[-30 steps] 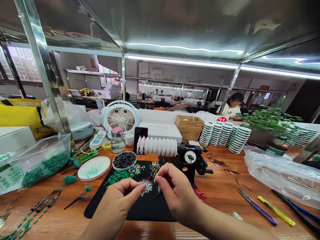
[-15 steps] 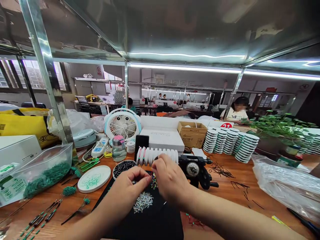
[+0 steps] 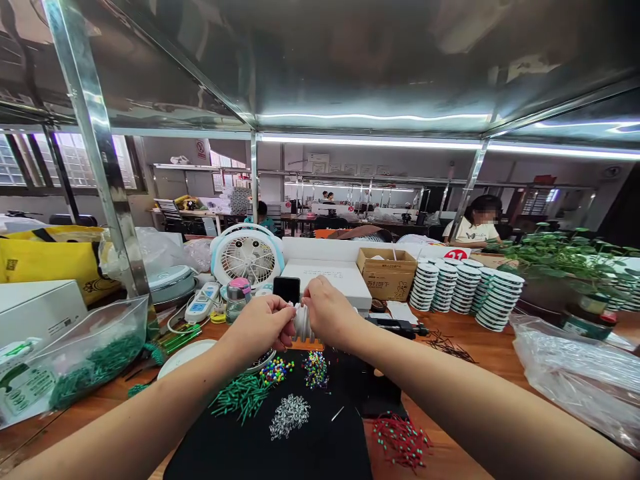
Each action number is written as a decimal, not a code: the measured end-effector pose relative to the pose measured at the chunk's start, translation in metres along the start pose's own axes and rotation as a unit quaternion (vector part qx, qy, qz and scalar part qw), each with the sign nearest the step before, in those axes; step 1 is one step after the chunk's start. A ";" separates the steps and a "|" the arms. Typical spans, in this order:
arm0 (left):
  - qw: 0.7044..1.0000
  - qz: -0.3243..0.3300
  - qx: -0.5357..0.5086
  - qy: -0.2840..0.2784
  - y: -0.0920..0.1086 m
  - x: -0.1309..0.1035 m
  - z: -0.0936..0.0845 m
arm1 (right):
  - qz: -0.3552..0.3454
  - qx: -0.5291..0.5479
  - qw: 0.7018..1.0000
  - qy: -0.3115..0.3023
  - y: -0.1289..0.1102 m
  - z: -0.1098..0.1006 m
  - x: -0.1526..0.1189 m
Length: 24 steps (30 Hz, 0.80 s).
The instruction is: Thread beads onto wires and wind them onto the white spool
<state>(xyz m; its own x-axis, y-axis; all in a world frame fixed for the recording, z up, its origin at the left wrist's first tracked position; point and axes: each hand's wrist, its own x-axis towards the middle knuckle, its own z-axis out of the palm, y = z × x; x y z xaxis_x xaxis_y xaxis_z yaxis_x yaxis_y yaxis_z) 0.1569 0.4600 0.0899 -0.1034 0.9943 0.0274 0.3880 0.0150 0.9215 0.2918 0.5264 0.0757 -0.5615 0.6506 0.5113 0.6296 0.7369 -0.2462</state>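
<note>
I have the left hand (image 3: 270, 321) and right hand (image 3: 326, 305) at nine and three o'clock of the white spools (image 3: 303, 325), each grip pinched closed (on what, I can't tell), with silver rings (image 3: 290, 417) at six o'clock.

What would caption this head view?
Two hands meet at white spools above beads and silver rings.

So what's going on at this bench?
A person has the left hand and right hand close together at the row of white spools, fingertips pinched; whatever they pinch is too small to make out. Nearer the person, the black mat bears small silver loops, green pieces and multicoloured beads. Red pieces lie just right of it.
</note>
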 end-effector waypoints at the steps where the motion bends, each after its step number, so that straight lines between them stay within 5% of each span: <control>1: 1.000 -0.002 -0.003 -0.003 0.001 0.000 0.001 | 0.002 -0.002 1.000 0.000 0.000 0.000 0.000; 5: 1.000 -0.014 -0.007 -0.022 -0.004 -0.005 0.004 | -0.004 -0.006 1.000 -0.003 0.001 0.002 0.002; 14: 0.999 -0.039 0.023 -0.019 -0.047 -0.020 0.025 | -0.025 0.012 1.000 -0.009 0.000 -0.001 0.005; 24: 0.999 0.000 0.034 -0.010 -0.054 -0.020 0.026 | -0.081 -0.075 0.993 -0.041 0.000 -0.003 0.000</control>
<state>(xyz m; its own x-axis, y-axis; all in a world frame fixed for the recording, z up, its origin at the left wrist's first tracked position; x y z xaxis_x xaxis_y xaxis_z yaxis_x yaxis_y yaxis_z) 0.1619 0.4418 0.0290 -0.0858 0.9961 0.0199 0.4499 0.0209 0.8928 0.2940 0.5256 0.0782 -0.6997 0.5438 0.4633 0.5974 0.8011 -0.0382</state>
